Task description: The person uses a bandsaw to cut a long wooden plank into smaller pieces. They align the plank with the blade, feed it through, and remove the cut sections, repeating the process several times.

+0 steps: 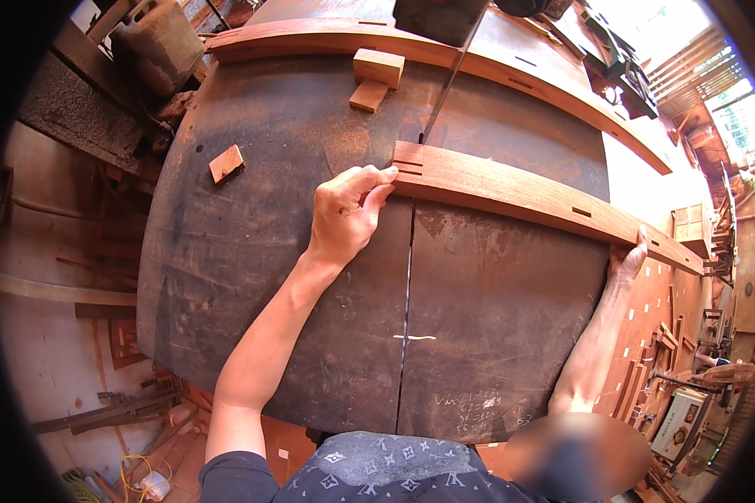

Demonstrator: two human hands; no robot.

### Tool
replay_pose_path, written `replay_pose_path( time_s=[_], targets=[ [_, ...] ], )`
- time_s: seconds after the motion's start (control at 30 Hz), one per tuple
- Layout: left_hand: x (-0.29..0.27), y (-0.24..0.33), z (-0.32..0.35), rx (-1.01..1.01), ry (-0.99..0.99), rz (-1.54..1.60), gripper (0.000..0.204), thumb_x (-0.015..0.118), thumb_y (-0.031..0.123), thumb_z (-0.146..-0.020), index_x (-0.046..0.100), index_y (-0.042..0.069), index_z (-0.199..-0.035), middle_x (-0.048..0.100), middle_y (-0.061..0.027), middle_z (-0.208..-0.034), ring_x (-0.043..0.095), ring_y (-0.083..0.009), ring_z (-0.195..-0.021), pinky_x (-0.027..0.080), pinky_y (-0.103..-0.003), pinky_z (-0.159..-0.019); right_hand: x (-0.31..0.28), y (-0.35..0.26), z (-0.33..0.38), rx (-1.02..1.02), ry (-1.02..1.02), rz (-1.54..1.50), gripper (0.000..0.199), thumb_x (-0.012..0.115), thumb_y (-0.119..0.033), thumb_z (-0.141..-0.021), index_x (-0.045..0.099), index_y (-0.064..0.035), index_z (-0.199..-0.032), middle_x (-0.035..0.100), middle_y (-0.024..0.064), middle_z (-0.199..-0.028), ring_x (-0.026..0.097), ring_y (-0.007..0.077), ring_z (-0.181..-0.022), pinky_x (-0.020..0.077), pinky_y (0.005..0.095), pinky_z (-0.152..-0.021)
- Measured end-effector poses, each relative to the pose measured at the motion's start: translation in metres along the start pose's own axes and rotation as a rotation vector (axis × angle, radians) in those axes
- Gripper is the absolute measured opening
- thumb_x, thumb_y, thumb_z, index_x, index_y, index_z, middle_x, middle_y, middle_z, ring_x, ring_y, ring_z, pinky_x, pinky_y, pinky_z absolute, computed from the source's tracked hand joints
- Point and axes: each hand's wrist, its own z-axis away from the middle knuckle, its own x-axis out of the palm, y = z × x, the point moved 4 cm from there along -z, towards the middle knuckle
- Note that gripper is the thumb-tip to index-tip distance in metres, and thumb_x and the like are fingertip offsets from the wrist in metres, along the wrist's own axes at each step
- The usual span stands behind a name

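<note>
A long reddish-brown wooden beam (495, 186) lies across the dark metal saw table (310, 260), slanting from the middle to the right. Narrow slits run into its left end, and a rectangular mortise is cut farther along. Thumb and fingers of my left hand (344, 210) are closed on that left end. Beyond the table's right edge, my right hand (627, 264) grips the beam, its thumb on the near side and other fingers mostly hidden beneath. A thin upright saw blade (446, 96) comes down at the beam's far side, close to the left end; whether it touches the wood, I cannot tell.
Another long mortised beam (310, 33) lies along the table's far side. Small wood blocks (379, 67) sit near it, and a separate offcut (226, 164) lies at left. A slot (407, 302) runs toward me. Beyond the left edge stands a dusty jerrycan (155, 49).
</note>
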Motion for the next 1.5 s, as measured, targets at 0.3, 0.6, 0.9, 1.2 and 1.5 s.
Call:
replay_pose_path(
  time_s=[0.3,0.6,0.9,1.2,1.5],
  targets=[
    [0.001,-0.002,0.000,0.002,0.017,0.005,0.009,0.072,-0.008,-0.094,0.066,-0.004,-0.090,0.080,-0.0116,-0.103,0.076,-0.0123,-0.084,0.065,-0.027,-0.067,-0.002,0.000,-0.001,-0.015,-0.006,0.004,0.042,0.068,-0.037,-0.100,0.062,-0.0069,-0.130,0.071,0.0096,-0.123,0.070,0.0264,-0.111,0.0605,0.0444,-0.090],
    [0.001,-0.003,-0.001,-0.020,0.013,0.027,0.007,0.071,-0.008,-0.095,0.067,-0.004,-0.091,0.079,-0.0100,-0.102,0.075,-0.0111,-0.085,0.065,-0.027,-0.067,0.007,-0.001,0.006,-0.015,0.003,0.020,0.041,0.060,-0.035,-0.104,0.060,-0.0038,-0.131,0.069,0.0105,-0.124,0.068,0.0259,-0.115,0.0587,0.0427,-0.092],
    [0.003,-0.001,-0.003,0.020,0.090,0.079,0.014,0.075,-0.008,-0.089,0.074,0.001,-0.099,0.071,-0.0117,-0.077,0.069,-0.0180,-0.062,0.054,-0.031,-0.055,0.006,-0.001,0.011,-0.013,0.066,0.053,0.043,0.064,-0.037,-0.101,0.061,-0.0060,-0.130,0.070,0.0090,-0.122,0.068,0.0250,-0.113,0.0586,0.0417,-0.091],
    [0.002,-0.003,-0.003,-0.041,0.007,0.029,0.004,0.071,-0.007,-0.096,0.070,-0.003,-0.095,0.078,-0.0083,-0.101,0.075,-0.0104,-0.086,0.066,-0.026,-0.067,0.006,-0.004,0.010,-0.017,0.044,0.063,0.042,0.065,-0.037,-0.100,0.062,-0.0061,-0.128,0.070,0.0088,-0.121,0.068,0.0243,-0.111,0.0595,0.0424,-0.089],
    [0.001,-0.004,-0.001,-0.028,0.002,0.044,0.005,0.070,-0.009,-0.095,0.069,-0.004,-0.094,0.078,-0.0090,-0.100,0.076,-0.0123,-0.087,0.066,-0.027,-0.069,0.012,-0.003,0.015,-0.017,0.063,0.036,0.039,0.062,-0.036,-0.102,0.062,-0.0051,-0.127,0.070,0.0097,-0.120,0.068,0.0252,-0.111,0.0585,0.0430,-0.091]
  ],
)
